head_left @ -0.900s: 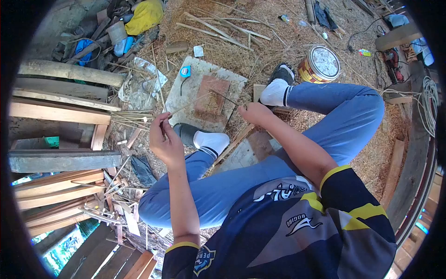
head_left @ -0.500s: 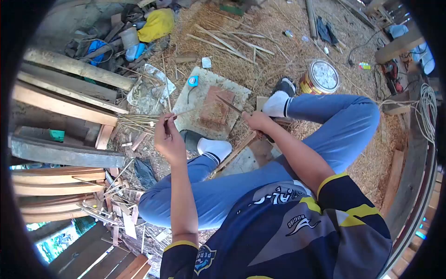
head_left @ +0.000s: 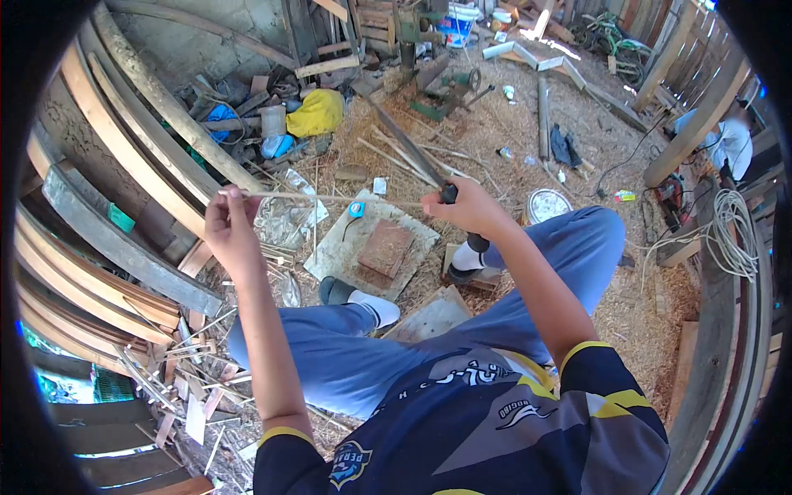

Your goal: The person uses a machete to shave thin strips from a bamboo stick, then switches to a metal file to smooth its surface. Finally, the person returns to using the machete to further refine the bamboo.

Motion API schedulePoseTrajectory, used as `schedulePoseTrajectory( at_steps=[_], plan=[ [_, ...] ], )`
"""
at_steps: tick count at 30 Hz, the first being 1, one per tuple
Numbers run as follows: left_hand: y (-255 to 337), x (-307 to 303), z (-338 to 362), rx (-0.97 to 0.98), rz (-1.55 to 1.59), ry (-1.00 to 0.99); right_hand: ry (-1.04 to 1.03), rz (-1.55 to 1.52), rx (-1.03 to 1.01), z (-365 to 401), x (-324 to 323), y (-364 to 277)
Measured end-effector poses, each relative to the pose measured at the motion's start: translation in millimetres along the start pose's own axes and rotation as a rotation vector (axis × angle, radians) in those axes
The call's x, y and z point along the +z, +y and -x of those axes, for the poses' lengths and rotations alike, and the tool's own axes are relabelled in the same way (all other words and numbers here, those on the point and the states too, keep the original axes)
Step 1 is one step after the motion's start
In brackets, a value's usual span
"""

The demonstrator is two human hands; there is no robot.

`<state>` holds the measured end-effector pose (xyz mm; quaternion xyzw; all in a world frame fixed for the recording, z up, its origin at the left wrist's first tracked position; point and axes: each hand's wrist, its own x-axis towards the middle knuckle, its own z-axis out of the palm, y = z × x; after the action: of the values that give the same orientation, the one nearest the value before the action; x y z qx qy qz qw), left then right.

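Thin stick [head_left: 330, 198]: lay above the grey board [head_left: 334, 260], long axis crosswise, left to right. Left hand [head_left: 233, 238]: pinched one end. Right hand [head_left: 466, 206]: closed round a knife [head_left: 403, 134] pointing forward-left, fingertips at the other end. Step, apparently: stick inspection; next seemed to need steady hold.

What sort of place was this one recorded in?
Probably a rough woodworking shop: what look like wood shavings are strewn widely, curved timbers line the left side, and the right hand holds a long-bladed knife.
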<state>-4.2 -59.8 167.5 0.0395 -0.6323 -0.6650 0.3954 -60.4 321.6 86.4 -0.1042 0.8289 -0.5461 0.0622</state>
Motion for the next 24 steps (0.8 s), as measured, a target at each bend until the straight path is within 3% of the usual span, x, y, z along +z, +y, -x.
schedulePoseTrajectory(
  at_steps=[5, 12, 17, 20, 24],
  plan=[
    [29, -3, -34, -0.069, 0.219, 0.025, 0.037, 0.058, -0.148, 33, -19, -51],
    [68, -13, -39, -0.04, 0.283, 0.03, 0.335, 0.161, -0.185, 69, -41, -127],
    [88, -6, -45, -0.071, 0.316, 0.041, 0.195, 0.082, -0.365, 40, -58, -142],
    [85, 3, -61, -0.068, 0.315, 0.054, 0.005, 0.065, -0.242, 28, -55, -154],
    [66, 9, -89, -0.064, 0.336, 0.057, -0.067, -0.018, -0.25, 10, -45, -156]
  ],
)
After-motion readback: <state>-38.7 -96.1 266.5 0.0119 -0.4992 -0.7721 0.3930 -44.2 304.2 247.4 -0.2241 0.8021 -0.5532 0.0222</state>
